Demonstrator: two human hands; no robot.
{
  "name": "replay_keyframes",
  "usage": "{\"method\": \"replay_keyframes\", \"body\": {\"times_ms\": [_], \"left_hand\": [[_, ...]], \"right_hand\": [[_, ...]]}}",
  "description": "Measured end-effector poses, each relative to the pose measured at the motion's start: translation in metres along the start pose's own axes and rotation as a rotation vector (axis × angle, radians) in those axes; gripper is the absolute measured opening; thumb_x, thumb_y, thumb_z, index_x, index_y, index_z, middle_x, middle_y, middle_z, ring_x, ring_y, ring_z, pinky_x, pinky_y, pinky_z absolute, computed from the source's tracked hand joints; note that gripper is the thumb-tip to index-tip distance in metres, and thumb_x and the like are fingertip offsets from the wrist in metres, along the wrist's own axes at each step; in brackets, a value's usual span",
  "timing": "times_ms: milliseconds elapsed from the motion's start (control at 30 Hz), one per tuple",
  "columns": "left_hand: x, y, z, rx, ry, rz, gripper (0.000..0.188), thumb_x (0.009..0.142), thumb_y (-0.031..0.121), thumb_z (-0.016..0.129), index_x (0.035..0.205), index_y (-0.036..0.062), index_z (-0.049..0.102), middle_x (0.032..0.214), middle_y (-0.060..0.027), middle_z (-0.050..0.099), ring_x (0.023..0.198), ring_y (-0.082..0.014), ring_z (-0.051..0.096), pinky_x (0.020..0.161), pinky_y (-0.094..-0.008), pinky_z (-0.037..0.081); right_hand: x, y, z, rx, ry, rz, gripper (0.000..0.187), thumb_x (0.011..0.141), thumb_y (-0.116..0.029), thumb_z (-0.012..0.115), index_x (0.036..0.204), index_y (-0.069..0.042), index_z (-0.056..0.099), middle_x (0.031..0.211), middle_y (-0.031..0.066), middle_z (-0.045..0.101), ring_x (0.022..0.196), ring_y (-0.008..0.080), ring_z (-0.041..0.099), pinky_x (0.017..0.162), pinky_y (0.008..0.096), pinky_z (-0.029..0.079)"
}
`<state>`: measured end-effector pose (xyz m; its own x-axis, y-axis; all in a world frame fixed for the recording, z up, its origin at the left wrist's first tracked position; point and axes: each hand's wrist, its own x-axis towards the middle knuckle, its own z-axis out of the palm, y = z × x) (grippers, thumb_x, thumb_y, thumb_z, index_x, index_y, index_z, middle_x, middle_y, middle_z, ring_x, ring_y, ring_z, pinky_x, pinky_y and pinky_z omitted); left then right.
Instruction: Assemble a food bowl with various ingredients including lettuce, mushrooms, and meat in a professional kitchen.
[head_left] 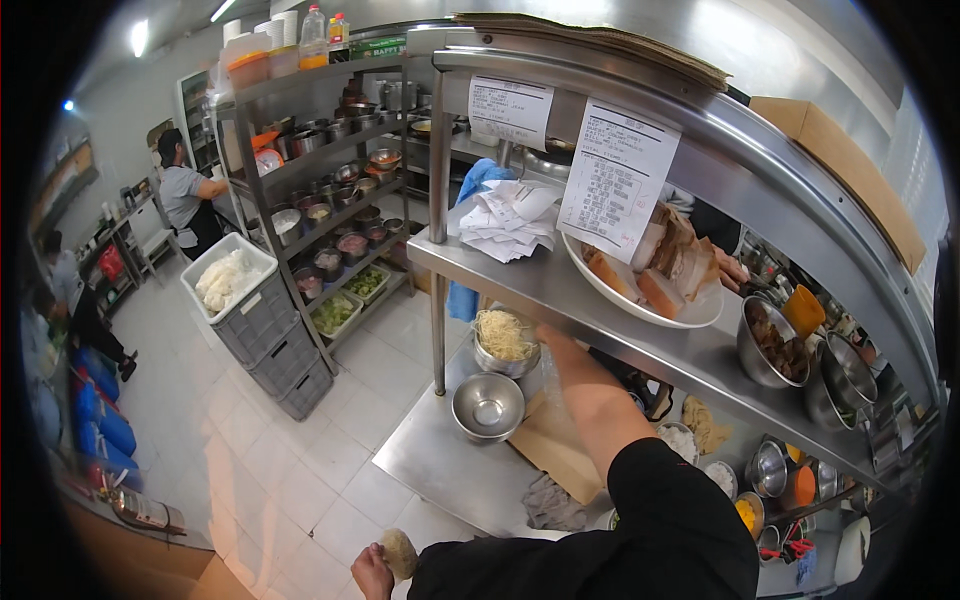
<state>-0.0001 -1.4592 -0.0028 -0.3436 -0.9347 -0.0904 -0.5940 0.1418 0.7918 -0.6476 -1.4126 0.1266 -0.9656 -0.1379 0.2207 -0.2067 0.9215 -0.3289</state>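
Note:
At the lower edge my left hand [372,575] is closed round a rounded, beige-brown clump [400,554]; its fine texture looks like a bundle of noodles, though I cannot be sure. My right arm stretches forward under the steel shelf. Its hand [546,336] is at the right rim of a metal bowl [503,364] heaped with thin pale yellow noodles [505,334]. The fingers there are mostly hidden, so their grip does not show. In front of that bowl stands an empty steel bowl [488,408] on the steel table [430,455].
Above my right arm, the shelf [540,275] bears crumpled paper slips [508,218] and a plate of meat [650,300]. Brown cardboard [560,450] and a grey cloth [553,503] lie on the table. Stacked grey crates [265,345] stand left. A co-worker [185,195] is further back.

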Motion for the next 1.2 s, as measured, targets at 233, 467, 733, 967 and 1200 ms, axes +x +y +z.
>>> {"method": "replay_keyframes", "body": {"times_ms": [233,467,733,967,1200], "left_hand": [[-0.016,-0.004,-0.01,0.059,0.002,-0.037,0.043,0.103,0.03,0.053,0.088,-0.0047,0.074,0.068,-0.016,0.07,0.055,-0.0215,0.066,0.054,-0.0364,0.052],[-0.026,0.003,-0.024,0.105,-0.023,-0.047,0.043,0.101,0.033,0.05,0.093,-0.0016,0.075,0.079,-0.0211,0.073,0.076,-0.0342,0.072,0.074,-0.0426,0.055],[-0.011,-0.002,-0.016,-0.112,-0.07,-0.045,0.042,0.104,0.028,0.051,0.089,-0.007,0.071,0.072,-0.0149,0.07,0.056,-0.0202,0.067,0.049,-0.0337,0.051],[0.015,0.053,-0.022,-0.182,-0.174,0.09,0.048,0.105,0.032,0.049,0.08,-0.0055,0.066,0.066,-0.0128,0.066,0.058,-0.0196,0.064,0.054,-0.0337,0.049],[0.015,0.182,-0.012,-0.434,-0.442,0.213,0.046,0.107,0.033,0.048,0.078,0.0002,0.062,0.064,-0.001,0.057,0.058,-0.0088,0.051,0.052,-0.0268,0.041]], "right_hand": [[0.0,0.0,-0.008,0.019,-0.127,0.002,0.047,0.087,-0.036,0.065,0.12,-0.003,0.062,0.102,0.0171,0.068,0.088,0.0287,0.066,0.076,0.0474,0.052],[0.003,-0.001,-0.014,0.061,-0.298,0.024,0.047,0.086,-0.036,0.066,0.12,-0.003,0.062,0.103,0.0162,0.068,0.085,0.0274,0.065,0.073,0.0469,0.052],[-0.023,0.036,-0.048,0.587,-0.584,0.121,0.04,0.085,-0.031,0.066,0.112,-0.002,0.063,0.095,0.0126,0.065,0.079,0.024,0.062,0.066,0.0442,0.05],[-0.157,0.063,-0.142,1.07,-0.522,0.114,0.016,0.079,-0.013,0.062,0.084,0.001,0.065,0.073,0.0051,0.057,0.069,0.0166,0.054,0.057,0.0358,0.042],[-0.292,0.138,-0.219,1.086,-0.606,0.282,0.015,0.08,-0.009,0.061,0.087,0.003,0.066,0.077,0.0038,0.06,0.071,0.0136,0.054,0.06,0.0307,0.042]]}}
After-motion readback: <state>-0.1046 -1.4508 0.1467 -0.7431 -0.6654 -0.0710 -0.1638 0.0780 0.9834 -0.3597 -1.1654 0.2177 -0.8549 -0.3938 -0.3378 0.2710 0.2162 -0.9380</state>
